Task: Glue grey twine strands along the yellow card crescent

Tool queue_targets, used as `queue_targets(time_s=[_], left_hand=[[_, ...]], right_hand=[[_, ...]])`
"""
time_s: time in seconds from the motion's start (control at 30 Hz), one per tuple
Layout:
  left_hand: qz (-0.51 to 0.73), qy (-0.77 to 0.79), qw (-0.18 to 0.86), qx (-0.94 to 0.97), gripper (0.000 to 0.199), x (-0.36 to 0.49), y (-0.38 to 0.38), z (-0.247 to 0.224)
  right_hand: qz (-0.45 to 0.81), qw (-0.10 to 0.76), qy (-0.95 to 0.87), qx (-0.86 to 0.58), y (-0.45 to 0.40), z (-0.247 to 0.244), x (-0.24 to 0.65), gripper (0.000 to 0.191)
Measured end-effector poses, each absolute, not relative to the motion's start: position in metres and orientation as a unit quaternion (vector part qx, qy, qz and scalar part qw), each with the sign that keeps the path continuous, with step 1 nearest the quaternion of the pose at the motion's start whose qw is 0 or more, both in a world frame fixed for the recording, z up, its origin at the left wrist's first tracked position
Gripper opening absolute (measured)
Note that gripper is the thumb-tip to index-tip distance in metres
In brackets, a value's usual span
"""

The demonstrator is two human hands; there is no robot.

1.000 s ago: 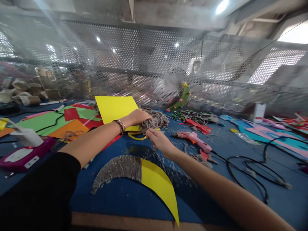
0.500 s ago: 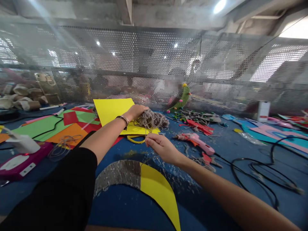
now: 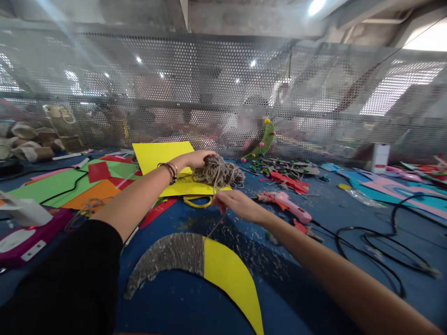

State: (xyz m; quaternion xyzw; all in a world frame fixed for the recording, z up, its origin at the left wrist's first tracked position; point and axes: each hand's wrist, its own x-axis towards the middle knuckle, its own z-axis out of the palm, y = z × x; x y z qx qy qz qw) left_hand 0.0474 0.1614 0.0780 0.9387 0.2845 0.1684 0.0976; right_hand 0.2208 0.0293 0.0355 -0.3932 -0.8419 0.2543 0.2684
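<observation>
On my feed, the white box (image 3: 380, 158) far off to the right beyond the crescent cutout (image 3: 197, 256) bears a red mark, too small for me to read. The magenta power strip (image 3: 57, 223), left of the crescent, has pale panels whose print I can't make out. The crescent lies on the blue tabletop (image 3: 181, 302), its long axis running left to right, bowed away from me, both tips pointing nearward; grey yarn covers its left half, and the right is bare yellow. Beyond it, my right hand (image 3: 235, 204) is closed in a pinch on a yarn strand (image 3: 215, 226) rising from the crescent. Farther back, my left hand (image 3: 200, 158) bends over the yarn skein (image 3: 223, 173), fingertips hidden; I can't tell how tightly they're closed.
</observation>
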Motion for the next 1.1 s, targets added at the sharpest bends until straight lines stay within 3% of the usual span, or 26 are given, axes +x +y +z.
queue_targets(time_s=[0.1,0.17,0.23,0.47,0.73,1.1], left_hand=[[0.170,0.264,0.158,0.936,0.027,0.043,0.152,0.084],[0.179,0.259,0.190,0.930,0.025,0.042,0.147,0.087],[0.195,0.261,0.213,0.921,0.024,0.042,0.142,0.089],[0.259,0.286,0.265,0.884,0.026,0.039,0.139,0.084],[0.296,0.324,0.306,0.845,0.027,0.025,0.149,0.067],[0.308,0.313,0.301,0.847,0.027,0.015,0.154,0.049]], right_hand=[[0.177,0.359,-0.794,-0.458,0.049,0.044,0.232,0.020],[0.141,0.392,-0.774,-0.477,0.060,0.053,0.236,0.023],[0.135,0.387,-0.780,-0.474,0.069,0.061,0.237,0.030],[0.082,0.384,-0.798,-0.456,0.102,0.079,0.226,0.006],[0.019,0.428,-0.772,-0.470,0.131,0.099,0.226,0.018],[0.125,0.395,-0.772,-0.481,0.148,0.112,0.241,0.010]])
